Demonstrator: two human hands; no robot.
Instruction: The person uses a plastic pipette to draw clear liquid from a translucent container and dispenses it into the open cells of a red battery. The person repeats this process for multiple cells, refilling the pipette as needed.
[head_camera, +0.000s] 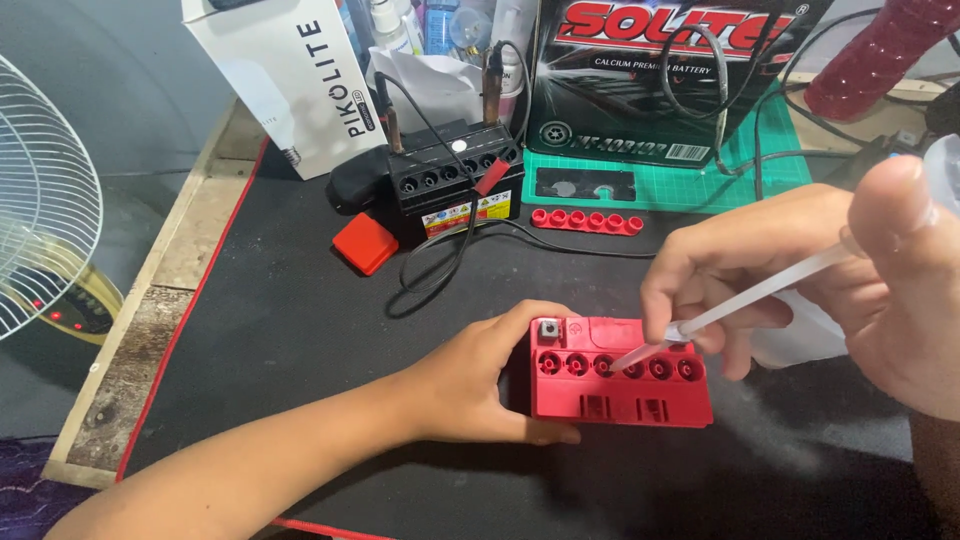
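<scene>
A small red battery (618, 385) lies on the black mat (300, 320) with a row of several open filler holes along its top. My left hand (478, 383) grips its left end and holds it steady. My right hand (800, 270) holds a clear plastic squeeze bottle (800, 335) with a long thin nozzle (740, 300). The nozzle tip rests at one of the middle holes of the red battery.
Behind stands a black battery (455, 180) with clip leads on its terminals. A red cap strip (587, 221), a red block (365, 243), a green cutting mat (660, 175), a white box (290, 80), a black battery carton (650, 70) and a white fan (45, 200) surround the mat.
</scene>
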